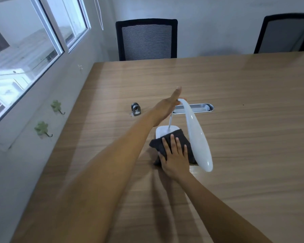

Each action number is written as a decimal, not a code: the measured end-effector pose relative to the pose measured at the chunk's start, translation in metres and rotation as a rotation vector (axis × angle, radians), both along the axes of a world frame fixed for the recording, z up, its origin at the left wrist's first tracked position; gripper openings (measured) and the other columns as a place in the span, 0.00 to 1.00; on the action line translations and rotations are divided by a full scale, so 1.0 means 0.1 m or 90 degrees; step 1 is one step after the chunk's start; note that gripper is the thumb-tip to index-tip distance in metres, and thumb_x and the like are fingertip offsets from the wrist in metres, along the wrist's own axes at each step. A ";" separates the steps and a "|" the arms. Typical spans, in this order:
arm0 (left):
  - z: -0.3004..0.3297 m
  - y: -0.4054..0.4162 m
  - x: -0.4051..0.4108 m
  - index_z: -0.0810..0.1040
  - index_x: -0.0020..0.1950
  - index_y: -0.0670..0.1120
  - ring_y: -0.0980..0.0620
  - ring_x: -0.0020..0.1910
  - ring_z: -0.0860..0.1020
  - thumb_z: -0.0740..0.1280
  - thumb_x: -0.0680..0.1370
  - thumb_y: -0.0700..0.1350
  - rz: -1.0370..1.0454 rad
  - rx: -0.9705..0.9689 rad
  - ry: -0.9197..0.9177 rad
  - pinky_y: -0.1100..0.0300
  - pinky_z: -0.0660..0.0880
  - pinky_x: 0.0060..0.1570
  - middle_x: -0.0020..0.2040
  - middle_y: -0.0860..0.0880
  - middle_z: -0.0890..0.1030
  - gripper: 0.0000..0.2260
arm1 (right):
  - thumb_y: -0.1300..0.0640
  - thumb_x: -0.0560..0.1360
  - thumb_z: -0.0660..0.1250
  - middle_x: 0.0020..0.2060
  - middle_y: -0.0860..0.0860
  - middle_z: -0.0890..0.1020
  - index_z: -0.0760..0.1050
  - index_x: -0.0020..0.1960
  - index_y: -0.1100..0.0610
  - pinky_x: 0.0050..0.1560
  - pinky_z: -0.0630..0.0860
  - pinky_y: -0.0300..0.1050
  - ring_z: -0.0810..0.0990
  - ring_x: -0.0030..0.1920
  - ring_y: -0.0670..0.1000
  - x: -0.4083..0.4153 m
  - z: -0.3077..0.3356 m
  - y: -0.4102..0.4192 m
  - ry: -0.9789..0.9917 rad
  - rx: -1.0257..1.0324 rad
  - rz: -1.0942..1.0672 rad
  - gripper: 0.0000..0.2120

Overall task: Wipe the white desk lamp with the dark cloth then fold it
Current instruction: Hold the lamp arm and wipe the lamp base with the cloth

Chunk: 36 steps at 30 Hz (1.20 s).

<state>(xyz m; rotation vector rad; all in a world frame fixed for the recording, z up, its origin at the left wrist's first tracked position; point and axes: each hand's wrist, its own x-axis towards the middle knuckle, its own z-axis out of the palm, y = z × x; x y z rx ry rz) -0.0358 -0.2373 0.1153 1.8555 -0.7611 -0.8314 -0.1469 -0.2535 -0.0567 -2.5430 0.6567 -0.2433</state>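
At far left, a window and two green wall hooks line the wall. On the wooden table, a small metal object sits left of the work area. The left hand reaches forward with fingers extended and together, touching the top bend of the white desk lamp; whether it actually grips the neck cannot be told. The lamp base rests on the table just in front of a metal cable tray. The right hand lies flat, fingers spread, pressing the dark cloth over the near part of the base. The step in hand appears to be wiping the base. The next move likely calls for carrying the cloth along the lamp head while the left hand steadies the lamp; folding remains undone
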 end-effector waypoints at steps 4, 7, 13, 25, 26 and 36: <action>0.14 0.04 -0.06 0.64 0.73 0.53 0.47 0.73 0.61 0.44 0.63 0.79 -0.059 -0.052 0.007 0.42 0.52 0.72 0.73 0.50 0.67 0.46 | 0.48 0.81 0.50 0.77 0.51 0.41 0.46 0.76 0.49 0.62 0.22 0.31 0.41 0.77 0.52 -0.08 -0.01 -0.17 0.028 0.033 -0.006 0.27; 0.20 0.04 -0.11 0.69 0.70 0.52 0.50 0.69 0.65 0.50 0.58 0.78 -0.090 -0.069 -0.002 0.49 0.60 0.64 0.68 0.52 0.71 0.48 | 0.44 0.80 0.48 0.78 0.52 0.44 0.44 0.77 0.51 0.73 0.37 0.48 0.44 0.77 0.53 0.17 0.05 -0.18 0.063 0.096 -0.122 0.28; 0.17 0.00 -0.11 0.73 0.61 0.45 0.51 0.54 0.70 0.56 0.79 0.57 -0.025 -0.036 -0.070 0.54 0.64 0.52 0.57 0.50 0.73 0.20 | 0.42 0.79 0.46 0.78 0.50 0.43 0.44 0.76 0.44 0.74 0.36 0.57 0.39 0.77 0.52 0.07 -0.06 -0.13 0.107 -0.101 0.007 0.27; 0.14 0.01 -0.09 0.67 0.66 0.46 0.47 0.62 0.69 0.52 0.72 0.71 -0.056 0.004 0.015 0.45 0.68 0.59 0.59 0.49 0.70 0.35 | 0.46 0.80 0.49 0.77 0.55 0.51 0.45 0.77 0.55 0.72 0.42 0.47 0.51 0.76 0.56 0.31 0.13 -0.29 0.075 0.053 -0.124 0.29; 0.14 0.01 -0.09 0.67 0.65 0.46 0.47 0.63 0.69 0.54 0.69 0.74 -0.069 0.016 0.006 0.46 0.69 0.58 0.61 0.48 0.70 0.37 | 0.45 0.80 0.48 0.77 0.55 0.49 0.44 0.77 0.53 0.74 0.46 0.51 0.50 0.76 0.56 0.28 0.07 -0.28 0.077 0.023 -0.108 0.29; 0.18 0.01 -0.09 0.74 0.41 0.60 0.58 0.48 0.71 0.59 0.76 0.57 -0.058 -0.001 0.040 0.44 0.69 0.65 0.46 0.56 0.71 0.06 | 0.51 0.81 0.51 0.77 0.56 0.51 0.46 0.77 0.57 0.62 0.29 0.31 0.49 0.76 0.54 0.11 0.10 -0.37 0.016 0.069 -0.075 0.27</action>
